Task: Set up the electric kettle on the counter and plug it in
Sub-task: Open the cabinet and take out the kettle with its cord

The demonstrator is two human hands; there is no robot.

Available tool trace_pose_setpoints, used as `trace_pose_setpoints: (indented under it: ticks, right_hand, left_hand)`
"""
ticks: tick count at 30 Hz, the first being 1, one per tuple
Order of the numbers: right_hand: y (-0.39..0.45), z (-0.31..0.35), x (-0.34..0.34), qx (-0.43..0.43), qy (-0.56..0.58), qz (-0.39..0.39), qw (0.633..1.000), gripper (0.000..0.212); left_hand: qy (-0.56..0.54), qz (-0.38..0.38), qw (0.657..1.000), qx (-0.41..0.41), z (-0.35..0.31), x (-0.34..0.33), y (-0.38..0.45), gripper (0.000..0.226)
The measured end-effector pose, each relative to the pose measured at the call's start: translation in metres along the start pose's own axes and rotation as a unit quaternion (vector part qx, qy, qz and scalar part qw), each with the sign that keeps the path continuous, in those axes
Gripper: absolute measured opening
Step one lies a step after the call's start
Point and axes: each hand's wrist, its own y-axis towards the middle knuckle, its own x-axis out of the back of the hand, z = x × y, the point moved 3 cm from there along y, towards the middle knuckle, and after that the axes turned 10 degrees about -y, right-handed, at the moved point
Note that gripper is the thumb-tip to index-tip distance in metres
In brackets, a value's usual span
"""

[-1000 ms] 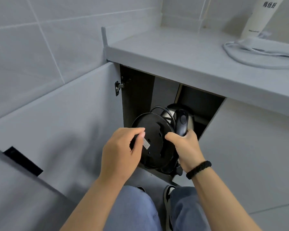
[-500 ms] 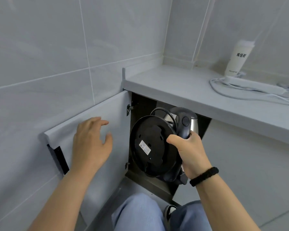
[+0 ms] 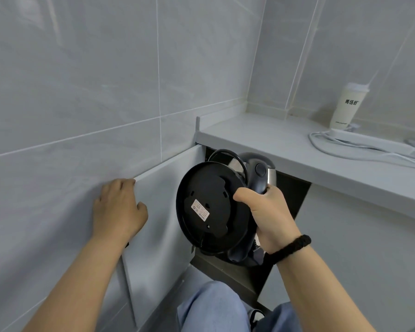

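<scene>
Two hands are at work in front of an open cupboard under the counter [image 3: 285,149]. The right hand [image 3: 268,214] has its fingers curled round the dark handle of the electric kettle [image 3: 259,173], with the thumb pressed against the black round base [image 3: 206,207]; kettle and base are held together, tipped on their side, so the underside of the base with its small white label faces the camera. The steel body of the kettle shows only as a sliver to the right of the handle. A black cord [image 3: 228,156] loops over the top of the base. The whole bundle hangs in the air just before the dark cupboard opening [image 3: 295,195], below the counter's front edge and not resting on anything. A black band sits on the right wrist.

The left hand [image 3: 119,207] lies on the upper edge of the open cupboard door [image 3: 158,212], which swings out to the left against the tiled wall; its fingers hook loosely over the door's top edge.

On the far right of the counter stands a white cup [image 3: 347,106] with dark lettering, and just beside it lies a white power strip [image 3: 369,140] with its white cable [image 3: 333,149] curving along the counter. Blue-trousered knees show at the near bottom.
</scene>
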Motion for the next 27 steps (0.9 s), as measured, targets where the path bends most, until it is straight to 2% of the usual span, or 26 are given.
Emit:
trace_pose_setpoints:
  ticks: [6,11,16,22,25,27]
  right_hand:
    - [-0.013,0.014,0.007,0.008,-0.001,-0.005,1.000,0.021]
    - [-0.023,0.029,0.025,0.010,0.004,-0.013,1.000,0.013]
    - [-0.031,0.045,0.056,0.031,-0.010,-0.056,0.998,0.033]
    - [-0.040,0.062,0.091,0.050,-0.030,-0.112,0.992,0.049]
    - [-0.043,0.067,0.109,0.051,-0.029,-0.135,0.989,0.044]
    - [-0.046,0.070,0.121,0.049,-0.026,-0.150,0.987,0.040]
  left_hand:
    - [-0.072,0.011,0.997,-0.022,-0.015,-0.001,-0.022,0.049]
    - [-0.090,0.043,0.992,-0.076,-0.044,-0.011,-0.042,0.049]
    - [-0.111,0.089,0.983,-0.116,-0.076,-0.019,-0.056,0.050]
    - [-0.059,0.157,0.958,-0.231,-0.119,-0.035,-0.068,0.062]
    - [-0.037,0.178,0.942,-0.282,-0.139,-0.052,-0.071,0.060]
    - [-0.026,0.160,0.940,-0.302,-0.156,-0.065,-0.070,0.055]
